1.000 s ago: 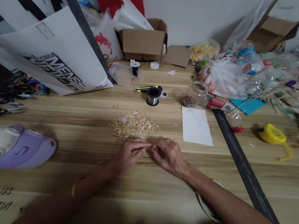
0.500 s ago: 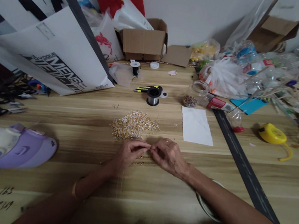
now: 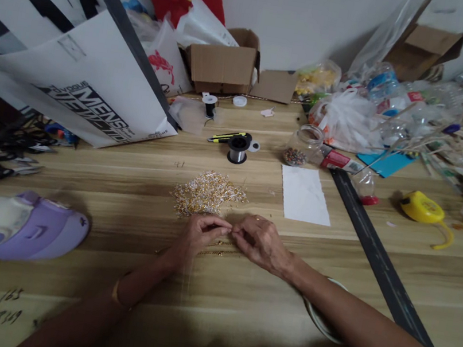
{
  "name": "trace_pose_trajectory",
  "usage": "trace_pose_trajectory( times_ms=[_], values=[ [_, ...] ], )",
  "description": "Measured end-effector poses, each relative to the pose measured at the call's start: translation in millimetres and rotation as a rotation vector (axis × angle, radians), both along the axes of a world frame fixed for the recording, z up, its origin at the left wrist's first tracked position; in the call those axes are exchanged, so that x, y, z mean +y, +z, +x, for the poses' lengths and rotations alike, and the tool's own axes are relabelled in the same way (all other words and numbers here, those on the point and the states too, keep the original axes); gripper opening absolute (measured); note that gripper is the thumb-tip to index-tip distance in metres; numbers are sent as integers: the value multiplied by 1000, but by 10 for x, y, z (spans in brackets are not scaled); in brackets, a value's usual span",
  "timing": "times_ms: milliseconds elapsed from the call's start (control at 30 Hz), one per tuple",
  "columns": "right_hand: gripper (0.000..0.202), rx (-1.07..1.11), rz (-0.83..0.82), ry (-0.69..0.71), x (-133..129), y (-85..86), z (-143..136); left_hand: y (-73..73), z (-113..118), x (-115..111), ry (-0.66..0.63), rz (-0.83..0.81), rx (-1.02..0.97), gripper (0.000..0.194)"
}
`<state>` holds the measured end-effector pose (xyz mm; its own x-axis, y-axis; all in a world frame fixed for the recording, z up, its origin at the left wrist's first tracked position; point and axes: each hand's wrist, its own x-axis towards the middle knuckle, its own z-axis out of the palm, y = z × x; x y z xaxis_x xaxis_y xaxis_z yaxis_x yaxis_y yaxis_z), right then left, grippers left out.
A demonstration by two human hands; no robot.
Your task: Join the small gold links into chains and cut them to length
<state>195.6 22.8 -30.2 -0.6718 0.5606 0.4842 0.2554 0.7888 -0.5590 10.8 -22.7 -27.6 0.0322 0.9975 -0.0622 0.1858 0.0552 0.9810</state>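
My left hand (image 3: pixel 200 236) and my right hand (image 3: pixel 260 240) meet fingertip to fingertip low over the wooden table. Both are closed in a pinch. Whatever lies between the fingertips is too small to make out. Faint thin threads seem to hang below my left hand. Just beyond the hands is a pile of tiny gold and silver beads or pieces (image 3: pixel 206 193). Thin gold chains (image 3: pixel 219 252) lie on the table beneath and between my hands, partly covered by them.
A spool of clear line (image 3: pixel 238 150) and a yellow-black cutter (image 3: pixel 226 137) lie behind the pile. Right are white paper (image 3: pixel 305 195), a bead jar (image 3: pixel 303 146), a steel ruler (image 3: pixel 376 250) and a tape measure (image 3: pixel 422 208). Left are scissors (image 3: pixel 0 172) and a purple bottle (image 3: pixel 36 228).
My left hand has shifted very slightly to the left. Otherwise both hands keep the same pinch and the table things stay in place.
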Motion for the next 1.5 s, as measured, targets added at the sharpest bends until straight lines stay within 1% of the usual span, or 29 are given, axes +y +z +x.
trace_pose_trajectory(
  times_ms=[267, 600, 1167, 1500],
  values=[
    [8, 1, -5, 0, -8, -10, 6, 36, 0, 0, -10, -54, 1, 12],
    [11, -9, -21, 15, -20, 8, 6, -25, -5, 2, 10, -58, -36, 14],
    [9, 25, -30, -2, -31, 23, -6, -28, 0, -7, 5, -57, -22, 16],
    [10, 26, -16, 9, -28, 23, -7, -24, 4, -5, 6, -64, -32, 16]
  ],
)
